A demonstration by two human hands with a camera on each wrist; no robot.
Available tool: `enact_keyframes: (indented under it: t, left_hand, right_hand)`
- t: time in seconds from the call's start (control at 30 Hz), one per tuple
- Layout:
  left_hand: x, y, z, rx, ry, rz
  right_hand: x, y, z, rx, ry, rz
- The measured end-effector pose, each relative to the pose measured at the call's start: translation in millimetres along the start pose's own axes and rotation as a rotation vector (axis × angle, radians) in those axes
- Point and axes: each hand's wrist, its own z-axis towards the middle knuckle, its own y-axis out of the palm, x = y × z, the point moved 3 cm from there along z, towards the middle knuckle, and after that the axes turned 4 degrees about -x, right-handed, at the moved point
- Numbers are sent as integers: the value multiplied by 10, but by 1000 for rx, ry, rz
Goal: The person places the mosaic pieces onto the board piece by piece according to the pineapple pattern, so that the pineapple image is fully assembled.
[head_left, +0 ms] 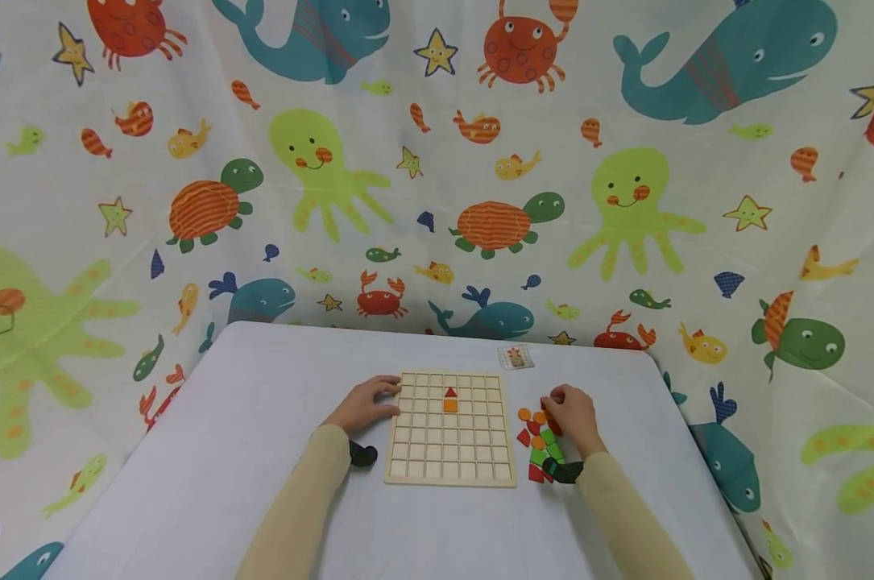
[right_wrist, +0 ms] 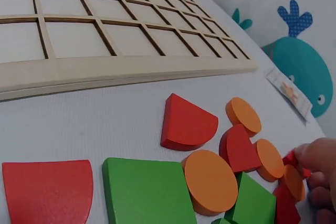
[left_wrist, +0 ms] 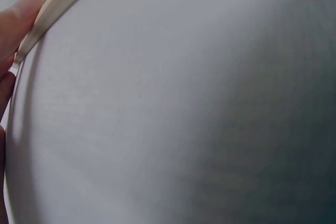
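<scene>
My left hand [head_left: 365, 404] rests at the left edge of a wooden grid board [head_left: 417, 469], its thumb and fingers touching the rim, apart from each other. The thumb [left_wrist: 18, 22] lies against that rim in the left wrist view. On the board sit a red triangle tile [head_left: 450, 393] and, just below it, an orange square tile [head_left: 450, 406]. Right of the board, my right hand [head_left: 574, 415] pinches a red tile [right_wrist: 290, 158] at the far end of a loose pile; fingers hide most of its shape.
The pile holds orange round tiles [right_wrist: 211, 182], red quarter-round tiles [right_wrist: 189, 123] and green tiles [right_wrist: 147, 190], several of them touching. A small picture card [head_left: 516, 357] lies behind the board's right corner. A sea-animal curtain [head_left: 422, 177] hangs beyond the white table [head_left: 284, 362].
</scene>
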Motion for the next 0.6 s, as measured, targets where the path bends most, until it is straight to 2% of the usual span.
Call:
enact_keyframes:
  t: [0.2,0.43,0.6]
  left_hand:
    - [16,-11,-8,-1,38,4]
    - [23,-14,-19,-9,9,-7]
    - [18,-16,-25,-14,15,-7]
  right_hand:
    - [-37,9,-1,-42,3,2]
    - [-54,5,-8,-30,-28,-13]
    - [-44,12,16,-23,-49,-1]
